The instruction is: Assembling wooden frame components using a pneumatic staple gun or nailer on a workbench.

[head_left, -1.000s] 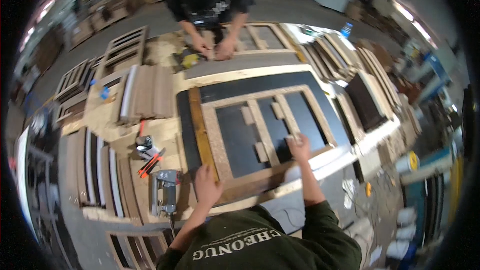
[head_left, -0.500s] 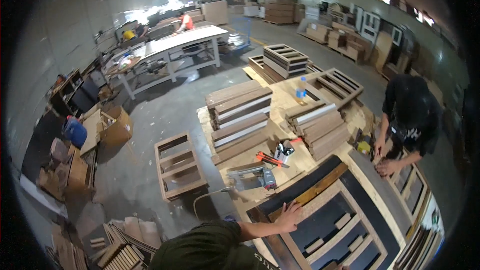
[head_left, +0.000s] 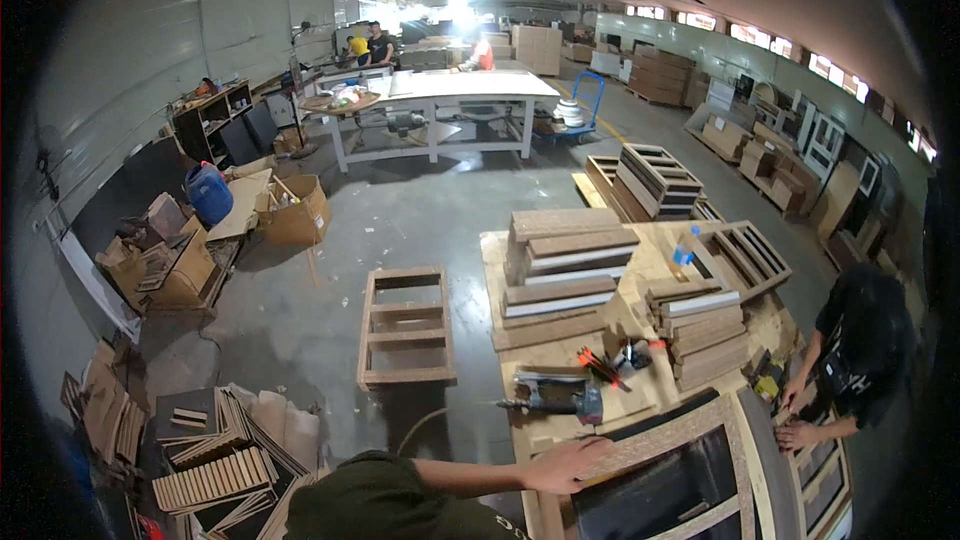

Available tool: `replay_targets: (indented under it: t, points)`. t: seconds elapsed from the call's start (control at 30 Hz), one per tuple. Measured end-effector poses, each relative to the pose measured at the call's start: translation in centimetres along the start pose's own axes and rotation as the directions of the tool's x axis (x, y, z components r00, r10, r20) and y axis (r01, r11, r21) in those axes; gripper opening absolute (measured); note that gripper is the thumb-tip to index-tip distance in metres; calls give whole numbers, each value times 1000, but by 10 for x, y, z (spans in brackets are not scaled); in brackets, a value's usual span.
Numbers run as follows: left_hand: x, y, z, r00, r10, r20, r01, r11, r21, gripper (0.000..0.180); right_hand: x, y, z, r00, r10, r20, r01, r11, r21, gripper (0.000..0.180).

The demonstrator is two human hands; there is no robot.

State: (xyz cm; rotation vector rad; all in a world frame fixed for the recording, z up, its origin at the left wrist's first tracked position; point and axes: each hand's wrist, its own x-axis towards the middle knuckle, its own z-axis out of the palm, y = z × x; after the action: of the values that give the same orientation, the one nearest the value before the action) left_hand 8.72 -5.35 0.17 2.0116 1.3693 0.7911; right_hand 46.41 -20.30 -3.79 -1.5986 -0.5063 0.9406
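Observation:
A wooden frame (head_left: 655, 445) with crossbars is at the bottom of the head view, cut off by the lower edge. My left hand (head_left: 563, 467) grips its near left edge, the thumb side toward the bench. Dark board surface (head_left: 650, 490) shows through the frame's opening. Just beyond the frame, a grey and black nail gun (head_left: 560, 402) lies on the workbench (head_left: 640, 402). Orange-handled pliers (head_left: 603, 368) rest behind it. My right hand is out of view.
Stacked wooden strips (head_left: 570, 245) and more boards (head_left: 703, 330) stand on the bench, with a bottle (head_left: 685, 246) behind. Another frame (head_left: 407, 328) stands on the floor to the left. At the right a co-worker (head_left: 860, 340) handles a separate frame (head_left: 822, 470).
My view has turned to the left and up. The frame under my left hand has shifted and looks raised; the small wooden blocks seen within it before no longer show.

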Motion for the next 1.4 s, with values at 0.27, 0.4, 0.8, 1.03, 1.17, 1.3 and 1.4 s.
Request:
replay_targets:
  t: [0.27, 0.4, 0.8, 1.03, 1.17, 1.3, 1.4]
  points:
    - [-104, -87, -141, 898, -53, -438, 32, 998, -55, 84, -50, -30, 150, 951, -112, 287, 137, 988, -68, 47]
    - [-172, -148, -192, 648, -28, -762, 87, 996, 37, 69, -59, 12, 267, 838, -438, 326, 449, 892, 44, 51]
    - [-391, -301, -222, 8, -623, -782, -5, 782, -623, 56, -288, -78, 540, 113, -313, 943, 746, 654, 127, 42]
    - [-491, -344, -185, -210, -747, -631, 165, 609, -776, 39, -316, -23, 618, -164, -191, 968, 564, 787, 251, 39]
    - [-449, -251, -229, -303, -674, -673, 215, 640, -738, 41, -328, -36, 649, -423, -204, 883, 646, 616, 451, 37]
    - [-424, -202, -257, -386, -804, -453, 268, 372, -889, 37, -331, -38, 686, -621, -281, 732, 582, 461, 670, 35]
    - [-440, -216, -226, -361, -855, -373, 291, 276, -916, 36, -333, -38, 707, -674, -227, 703, 565, 455, 688, 31]
